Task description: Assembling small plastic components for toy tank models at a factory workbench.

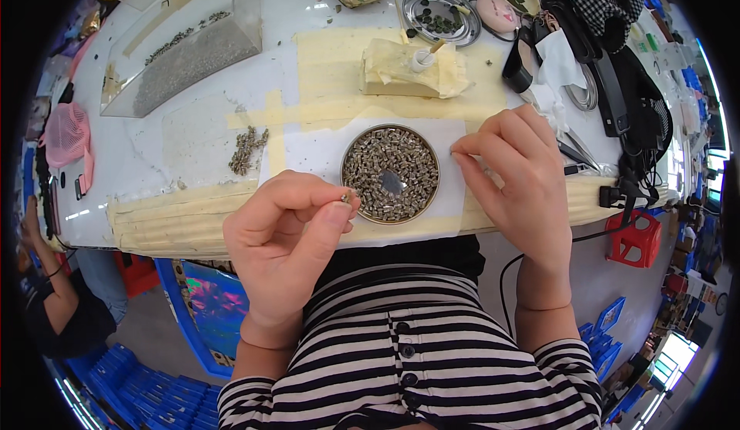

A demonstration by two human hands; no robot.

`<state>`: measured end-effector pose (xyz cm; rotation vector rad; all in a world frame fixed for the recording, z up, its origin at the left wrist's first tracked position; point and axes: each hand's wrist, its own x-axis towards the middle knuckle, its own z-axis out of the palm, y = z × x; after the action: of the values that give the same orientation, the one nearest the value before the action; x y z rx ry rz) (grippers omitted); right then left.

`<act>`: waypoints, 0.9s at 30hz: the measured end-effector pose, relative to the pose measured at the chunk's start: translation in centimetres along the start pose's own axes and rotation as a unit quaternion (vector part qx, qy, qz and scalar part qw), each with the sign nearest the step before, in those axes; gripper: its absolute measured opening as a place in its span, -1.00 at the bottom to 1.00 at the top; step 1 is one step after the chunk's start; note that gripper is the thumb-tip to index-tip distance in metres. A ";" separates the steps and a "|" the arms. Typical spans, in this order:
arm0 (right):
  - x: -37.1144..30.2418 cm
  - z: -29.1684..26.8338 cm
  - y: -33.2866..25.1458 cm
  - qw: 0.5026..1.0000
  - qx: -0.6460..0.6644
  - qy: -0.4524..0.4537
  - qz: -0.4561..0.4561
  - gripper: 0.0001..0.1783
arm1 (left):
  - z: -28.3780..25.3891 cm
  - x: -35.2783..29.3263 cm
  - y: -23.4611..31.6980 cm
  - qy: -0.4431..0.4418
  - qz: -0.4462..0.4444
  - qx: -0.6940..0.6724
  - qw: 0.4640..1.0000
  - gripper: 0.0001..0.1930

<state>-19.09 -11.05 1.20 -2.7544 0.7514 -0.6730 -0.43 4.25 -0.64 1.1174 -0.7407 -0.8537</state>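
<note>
My left hand (281, 245) pinches a small metal piece (345, 198) between thumb and forefinger, just off the lower left of a round shallow dish. Small silvery metal parts (385, 149) fill that dish (438, 174), and a grey patch shows at its middle. To the right of the dish, my right hand (520, 187) has thumb and forefinger brought together at the tips. Something tiny and dark shows at those fingertips, too small to name. White paper (308, 149) lies under the dish.
A loose pile of metal parts (248, 151) lies left. Behind it stands a clear plastic box (181, 68). A tape-wrapped block (393, 83) carries a small white cup (422, 61). A round tray (410, 2) holds dark green pieces. Tweezers (583, 149) lie right. Another person's arm (50, 264) shows far left.
</note>
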 end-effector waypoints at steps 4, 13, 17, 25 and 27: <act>-0.1 0.0 0.4 0.999 0.031 0.020 0.014 -0.86 | 0.3 0.7 -0.3 -0.001 0.000 -0.018 1.000 -0.91; 1.2 -0.1 -1.9 0.983 0.157 0.093 0.022 -0.81 | 0.9 1.5 -0.2 -0.018 -0.051 -0.074 0.996 -0.89; 1.7 0.6 -3.3 0.973 0.196 0.117 -0.035 -0.70 | 0.9 1.9 -0.1 -0.037 -0.082 -0.111 0.990 -0.88; 2.5 1.4 -4.2 0.962 0.236 0.127 -0.056 -0.68 | 1.5 1.6 -0.2 -0.060 -0.044 -0.105 0.992 -0.88; 2.5 1.3 -4.1 0.959 0.251 0.120 -0.051 -0.70 | 1.6 1.5 0.0 -0.056 -0.046 -0.107 0.992 -0.88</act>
<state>-14.78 -8.83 2.27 -2.2795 0.4063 -1.0677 -1.11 2.21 -0.10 0.9232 -0.6757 -1.0561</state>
